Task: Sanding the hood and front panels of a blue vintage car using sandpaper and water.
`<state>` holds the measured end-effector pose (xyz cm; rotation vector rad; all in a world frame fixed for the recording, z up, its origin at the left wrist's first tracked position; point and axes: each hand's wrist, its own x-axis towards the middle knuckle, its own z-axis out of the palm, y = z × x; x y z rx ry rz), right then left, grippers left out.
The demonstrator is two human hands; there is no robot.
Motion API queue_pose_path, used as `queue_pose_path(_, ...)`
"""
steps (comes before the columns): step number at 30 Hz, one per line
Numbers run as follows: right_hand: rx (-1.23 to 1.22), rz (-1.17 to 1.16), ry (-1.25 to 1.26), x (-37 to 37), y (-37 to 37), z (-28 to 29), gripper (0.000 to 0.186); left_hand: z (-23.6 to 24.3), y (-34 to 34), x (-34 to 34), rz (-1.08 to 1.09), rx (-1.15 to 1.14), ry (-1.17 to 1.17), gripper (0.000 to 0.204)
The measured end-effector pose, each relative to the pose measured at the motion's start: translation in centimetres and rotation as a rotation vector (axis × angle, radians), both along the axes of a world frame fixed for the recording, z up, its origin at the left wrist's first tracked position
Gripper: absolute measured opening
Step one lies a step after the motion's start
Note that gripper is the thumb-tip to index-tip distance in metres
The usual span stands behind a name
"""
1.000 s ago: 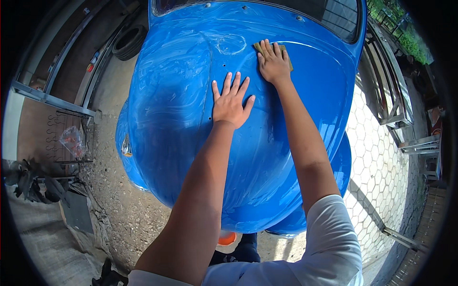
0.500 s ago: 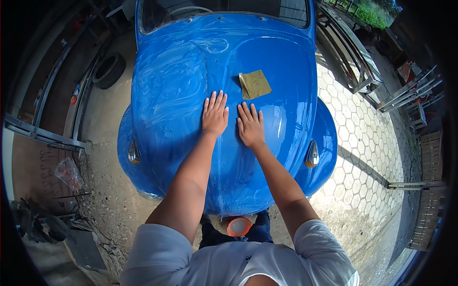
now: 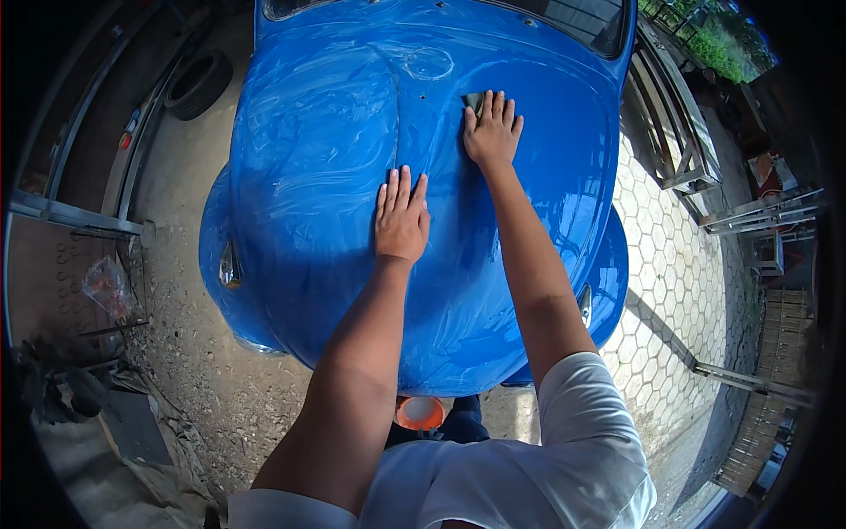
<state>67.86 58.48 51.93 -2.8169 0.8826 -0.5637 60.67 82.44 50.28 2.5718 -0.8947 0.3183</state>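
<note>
The rounded blue front hood (image 3: 308,203) of a car lies before me, streaked with pale, swirly, wet-looking marks, heaviest on its left half. My left hand (image 3: 403,220) rests flat near the hood's middle, fingers spread and holding nothing. Farther up and to the right, my right hand (image 3: 493,132) lies with outstretched fingers over a thin olive-brown sheet (image 3: 473,100) resembling sandpaper. Only a corner of that sheet shows beside the fingers; my palm and fingers hide the rest. Smoother, shinier blue surrounds the right hand.
An orange bucket (image 3: 420,413) of cloudy liquid stands by my feet, below the hood's front edge. A tire (image 3: 199,85) lies at left. Metal frames (image 3: 679,115) and pale hexagonal paving (image 3: 674,256) are at right. A clear plastic bag (image 3: 107,286) hangs at lower left.
My right hand has moved up and right onto the olive-brown sheet, which lay uncovered before. My left hand stays flat near the hood's middle. The view has tilted and shifted.
</note>
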Motion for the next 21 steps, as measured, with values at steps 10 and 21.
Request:
queue_pose_path(10, -0.026, 0.086, -0.041, 6.1, -2.8, 0.3, 0.063, 0.1, -1.6, -0.4, -0.056, -0.129, 0.088, 0.05)
queue_pose_path(21, 0.057, 0.433, 0.108, -21.5, 16.8, -3.9, 0.062, -1.4, -0.6, 0.1, 0.265, -0.282, 0.09, 0.056)
